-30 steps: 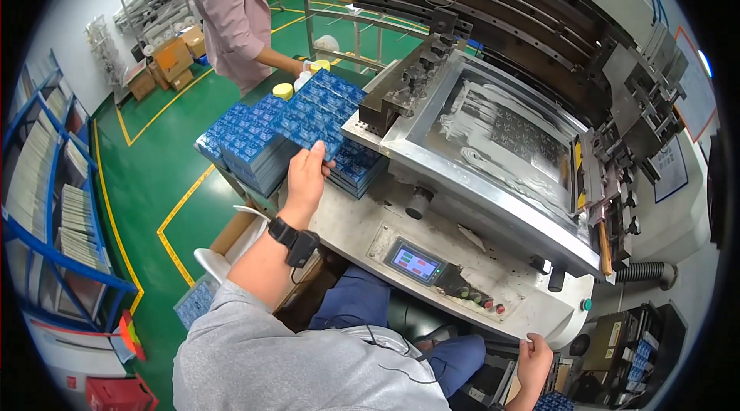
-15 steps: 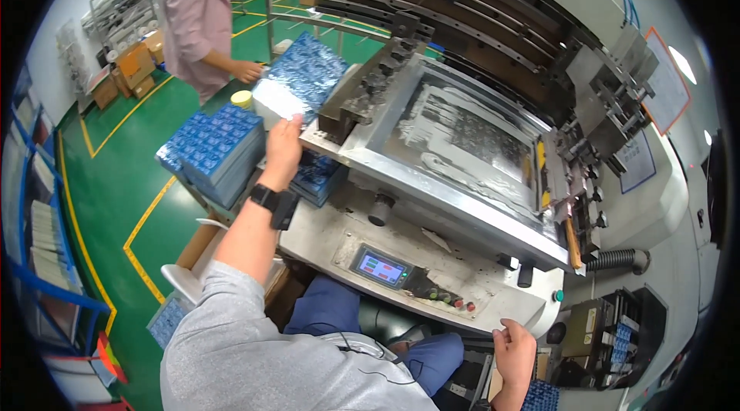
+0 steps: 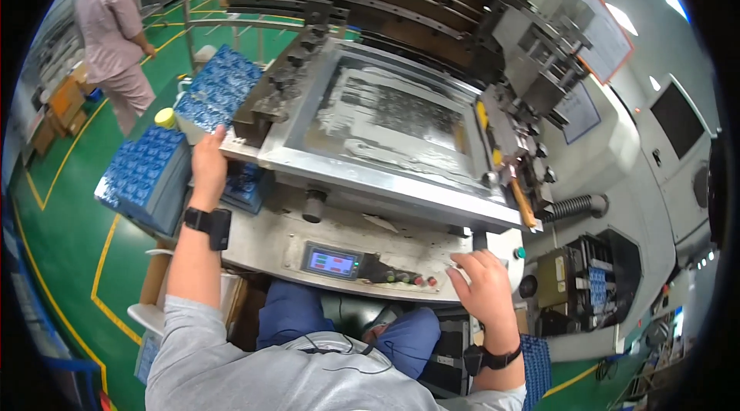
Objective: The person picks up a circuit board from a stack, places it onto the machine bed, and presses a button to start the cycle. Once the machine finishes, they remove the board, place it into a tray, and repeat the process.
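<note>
My left hand reaches up at the left, its fingers stretched out at the near edge of a blue patterned sheet stack. The fingertips seem to touch that edge, beside the left corner of the machine's metal-framed screen; the thumb side is partly hidden. Grey-silver paste is smeared across the screen. Over the machine's front edge hangs my right hand, thumb and fingers apart, holding nothing. It is near the red push buttons and below the green button.
A taller blue sheet stack stands at the left, beside a yellow-capped container. The control panel is lit. A wooden-handled tool rests at the screen's right end. A person in pink is at the far left.
My right hand has risen to the machine's front edge. The view has shifted, so the machine appears further left. My left hand stays near the sheet stack. The person in pink has moved away.
</note>
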`<state>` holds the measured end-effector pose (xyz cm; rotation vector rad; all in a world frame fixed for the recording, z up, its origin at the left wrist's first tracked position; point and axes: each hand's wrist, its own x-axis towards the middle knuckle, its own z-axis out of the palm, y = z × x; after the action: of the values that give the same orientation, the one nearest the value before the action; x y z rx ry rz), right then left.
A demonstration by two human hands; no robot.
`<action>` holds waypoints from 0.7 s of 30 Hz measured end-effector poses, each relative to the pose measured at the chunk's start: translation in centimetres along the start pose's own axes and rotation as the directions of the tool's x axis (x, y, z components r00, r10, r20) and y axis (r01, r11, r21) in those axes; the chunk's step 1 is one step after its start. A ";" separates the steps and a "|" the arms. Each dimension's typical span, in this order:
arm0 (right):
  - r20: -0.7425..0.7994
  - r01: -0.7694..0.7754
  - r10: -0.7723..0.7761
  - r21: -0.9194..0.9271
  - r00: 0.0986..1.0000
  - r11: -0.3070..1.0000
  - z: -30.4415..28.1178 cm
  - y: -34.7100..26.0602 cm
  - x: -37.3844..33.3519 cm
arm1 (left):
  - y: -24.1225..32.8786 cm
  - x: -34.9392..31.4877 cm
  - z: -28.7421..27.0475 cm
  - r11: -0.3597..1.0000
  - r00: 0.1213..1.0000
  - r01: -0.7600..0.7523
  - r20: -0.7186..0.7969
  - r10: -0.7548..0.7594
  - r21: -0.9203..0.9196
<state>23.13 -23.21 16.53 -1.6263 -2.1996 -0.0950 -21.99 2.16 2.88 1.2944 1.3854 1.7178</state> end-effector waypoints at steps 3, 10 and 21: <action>-0.012 0.076 -0.076 -0.020 0.997 0.997 -0.5 -0.5 1.4 | -0.4 0.5 0.0 0.996 0.998 0.057 0.028 -0.055 -0.071; 0.008 0.110 -0.110 -0.035 0.994 0.993 -0.7 -0.8 2.6 | -1.2 0.3 0.8 0.989 1.000 0.030 0.008 -0.029 -0.144; -0.096 0.126 -0.133 -0.077 0.986 0.989 5.9 2.0 2.2 | -7.6 -1.8 1.3 0.984 0.998 0.056 0.024 -0.053 -0.171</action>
<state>22.86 -18.86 11.55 -1.4786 -2.2456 -0.2881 -21.15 3.37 -4.85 1.1650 1.2211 1.7410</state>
